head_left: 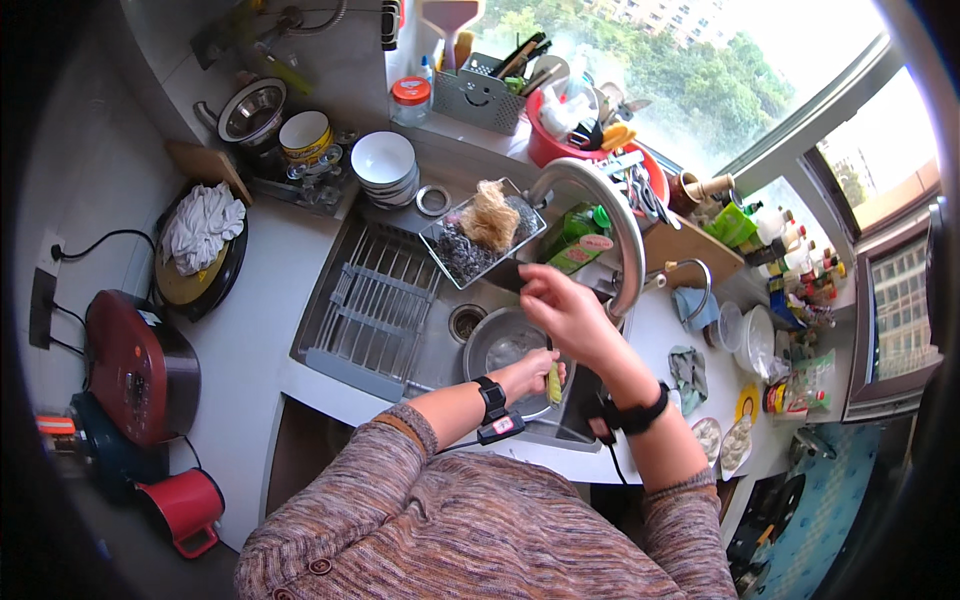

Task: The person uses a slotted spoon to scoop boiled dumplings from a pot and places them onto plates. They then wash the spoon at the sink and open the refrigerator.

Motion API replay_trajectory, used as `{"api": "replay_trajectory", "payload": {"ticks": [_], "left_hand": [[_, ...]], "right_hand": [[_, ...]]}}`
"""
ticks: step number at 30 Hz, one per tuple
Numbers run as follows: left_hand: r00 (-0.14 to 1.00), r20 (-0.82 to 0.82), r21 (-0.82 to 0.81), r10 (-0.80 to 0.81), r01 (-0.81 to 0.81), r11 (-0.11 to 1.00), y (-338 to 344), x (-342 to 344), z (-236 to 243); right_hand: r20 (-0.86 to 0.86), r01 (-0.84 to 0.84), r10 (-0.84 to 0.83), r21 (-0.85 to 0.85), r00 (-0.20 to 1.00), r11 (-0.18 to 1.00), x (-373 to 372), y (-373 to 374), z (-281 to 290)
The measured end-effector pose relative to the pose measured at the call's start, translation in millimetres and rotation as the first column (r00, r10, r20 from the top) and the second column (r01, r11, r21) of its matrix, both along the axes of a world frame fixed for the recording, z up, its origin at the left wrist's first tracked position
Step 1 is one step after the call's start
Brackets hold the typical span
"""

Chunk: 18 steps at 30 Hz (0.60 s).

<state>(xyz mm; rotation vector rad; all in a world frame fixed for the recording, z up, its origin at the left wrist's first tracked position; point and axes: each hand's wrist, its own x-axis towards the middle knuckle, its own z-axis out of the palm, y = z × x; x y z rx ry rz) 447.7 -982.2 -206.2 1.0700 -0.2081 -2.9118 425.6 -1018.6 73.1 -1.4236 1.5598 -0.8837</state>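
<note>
My left hand (530, 374) is closed around a pale green, elongated vegetable (554, 384), which sticks out past the fingers over the near right rim of a round metal basin (480, 355). The basin sits in the sink and seems to have water in it. My right hand (562, 308) is raised above the basin, just left of the curved faucet (632, 240). Its fingers are curled together, and whether anything is pinched in them does not show. Beyond that hand are a green dish soap bottle (577, 238) and a wire basket (462, 283) with scrubbers.
A grey drying rack (365, 310) spans the sink's left part, beside the drain (467, 322). White bowls (384, 165) are stacked behind it. A red basin (548, 145) of utensils stands by the window. Grey cloth (688, 375) and white dishes (737, 445) lie on the right counter.
</note>
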Motion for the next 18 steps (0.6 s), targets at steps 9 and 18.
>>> {"api": "replay_trajectory", "payload": {"ticks": [9,18], "left_hand": [[0.996,0.055,0.049,-0.073,0.07,0.996,-14,37,54],[0.993,-0.052,0.191,-0.102,0.11,0.975,-18,64,37]], "right_hand": [[-0.77,0.11,-0.087,-0.023,0.633,0.994,16,-119,-36],[0.319,0.331,-0.284,-0.103,0.904,0.938,16,-100,-4]]}}
